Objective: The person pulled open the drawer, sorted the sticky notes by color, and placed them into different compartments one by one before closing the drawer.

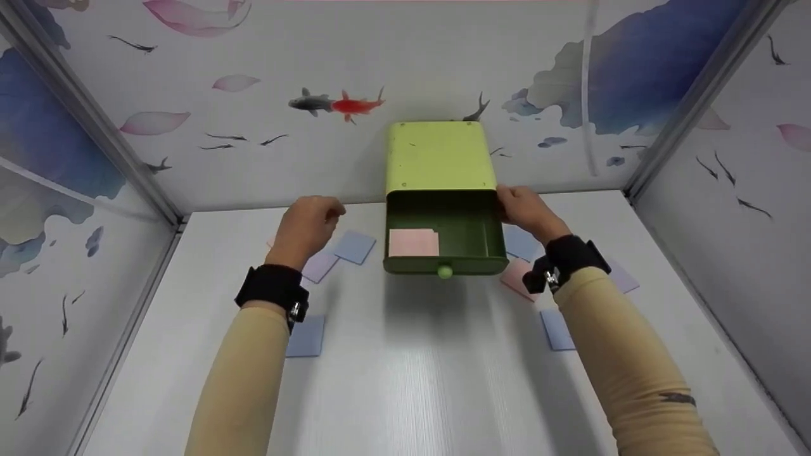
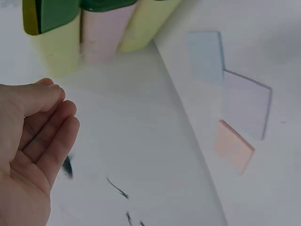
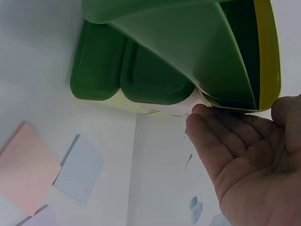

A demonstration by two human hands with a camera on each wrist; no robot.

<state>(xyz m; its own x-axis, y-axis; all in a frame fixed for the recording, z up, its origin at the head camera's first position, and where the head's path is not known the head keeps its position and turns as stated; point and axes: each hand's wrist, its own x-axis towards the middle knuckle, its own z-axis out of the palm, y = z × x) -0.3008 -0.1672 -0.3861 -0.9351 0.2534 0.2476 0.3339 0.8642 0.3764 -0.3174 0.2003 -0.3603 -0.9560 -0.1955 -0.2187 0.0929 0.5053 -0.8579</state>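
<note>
Painted walls point(image 1: 443, 63) with fish and petals enclose a white table point(image 1: 431, 392), a green drawer unit point(image 1: 440, 155) standing near the back. Left of the unit lie a purple card point(image 1: 321, 267) and a blue card point(image 1: 355, 247); the left hand point(image 1: 307, 225) hovers there, fingers loosely bent, holding nothing visible. Inside the unit's pulled-out top drawer point(image 1: 469, 244), pink sheets point(image 1: 412, 243) lie at its left. On the unit's right, the right hand point(image 1: 527, 210) rests nearly straight fingers against its side, near a pink card point(image 1: 518, 278). With the drawer jutting forward, uneven pressure might twist or tip the unit; hasty closing could slide the sheets.
</note>
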